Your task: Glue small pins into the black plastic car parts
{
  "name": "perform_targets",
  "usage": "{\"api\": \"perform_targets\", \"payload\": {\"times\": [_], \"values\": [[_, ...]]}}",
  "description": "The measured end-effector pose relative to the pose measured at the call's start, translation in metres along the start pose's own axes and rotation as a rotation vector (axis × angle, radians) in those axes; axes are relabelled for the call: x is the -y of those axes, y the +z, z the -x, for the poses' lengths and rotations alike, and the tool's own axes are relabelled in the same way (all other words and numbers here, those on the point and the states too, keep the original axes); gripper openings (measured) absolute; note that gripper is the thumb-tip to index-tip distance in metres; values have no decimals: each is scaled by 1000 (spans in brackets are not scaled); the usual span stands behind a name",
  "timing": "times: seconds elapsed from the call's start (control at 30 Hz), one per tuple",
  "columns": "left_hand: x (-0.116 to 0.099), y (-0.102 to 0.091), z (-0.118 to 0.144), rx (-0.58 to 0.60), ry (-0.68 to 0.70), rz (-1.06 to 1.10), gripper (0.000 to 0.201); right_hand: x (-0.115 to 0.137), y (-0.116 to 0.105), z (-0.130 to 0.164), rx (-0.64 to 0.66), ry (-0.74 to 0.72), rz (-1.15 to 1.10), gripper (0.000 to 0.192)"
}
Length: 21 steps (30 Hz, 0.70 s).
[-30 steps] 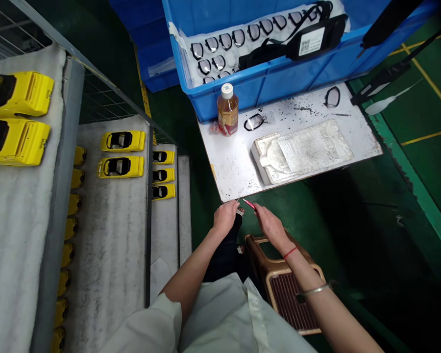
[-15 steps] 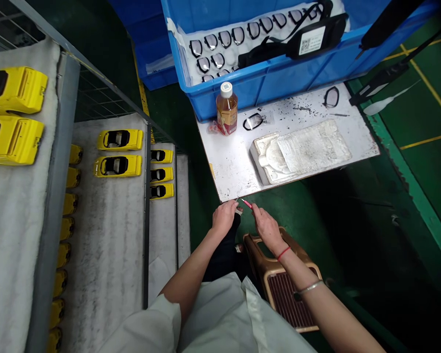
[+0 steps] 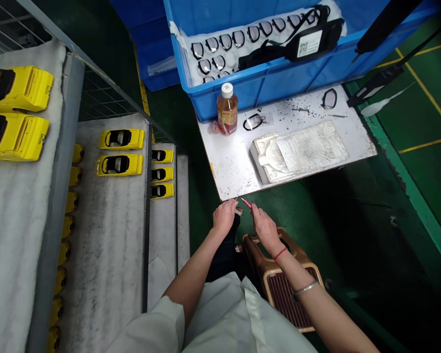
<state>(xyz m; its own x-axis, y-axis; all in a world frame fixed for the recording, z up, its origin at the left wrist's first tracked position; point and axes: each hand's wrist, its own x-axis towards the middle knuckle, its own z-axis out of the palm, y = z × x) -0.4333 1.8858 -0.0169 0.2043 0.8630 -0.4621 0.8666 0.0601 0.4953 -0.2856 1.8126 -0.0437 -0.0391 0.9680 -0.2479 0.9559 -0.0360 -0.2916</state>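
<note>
The person's two hands meet just below the near corner of the white work board (image 3: 235, 166), over the lap. The right hand (image 3: 265, 226) pinches a thin red-handled tool (image 3: 247, 203), fingers closed narrowly around its handle, its fine tip pointing toward the left hand (image 3: 225, 215). The left hand is curled, fingertips drawn together at the tool's tip; whether it holds a small part there is too small to tell.

The step in hand looks like fine trimming or picking work on something very small (dark shavings lie scattered on the far side of the board). On the board stand a tea bottle (image 3: 227, 109), a black window frame piece (image 3: 253, 121) just beside it, and a white foam block (image 3: 299, 151). Behind the board sits a blue crate (image 3: 279, 78); well to its left, shelves carry yellow toy car bodies (image 3: 121, 139).

A next move would likely call for steady, close tip control.
</note>
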Motion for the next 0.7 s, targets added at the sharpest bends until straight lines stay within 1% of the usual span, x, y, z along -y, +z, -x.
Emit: {"api": "perform_targets", "payload": {"times": [0.13,0.23,0.37,0.47,0.57,0.63,0.7], "values": [[2,1,2,-10,-16,21,34,0,1,0,0,18,-52,42],[2,1,5,-13,-9,61,34,0,-2,-1,-2,28,-129,39],[0,-5,13,-2,35,151,33,-1,-20,4,-14,14,-300,36],[-3,-14,19,9,83,230,33,-7,-40,16,-57,64,-428,37],[-11,-26,22,18,150,303,32,-23,-58,26,-121,201,-500,39],[-19,-34,24,20,213,341,32,-41,-70,27,-182,298,-520,38],[-26,-40,26,22,279,370,33,-63,-82,21,-260,375,-518,38]]}}
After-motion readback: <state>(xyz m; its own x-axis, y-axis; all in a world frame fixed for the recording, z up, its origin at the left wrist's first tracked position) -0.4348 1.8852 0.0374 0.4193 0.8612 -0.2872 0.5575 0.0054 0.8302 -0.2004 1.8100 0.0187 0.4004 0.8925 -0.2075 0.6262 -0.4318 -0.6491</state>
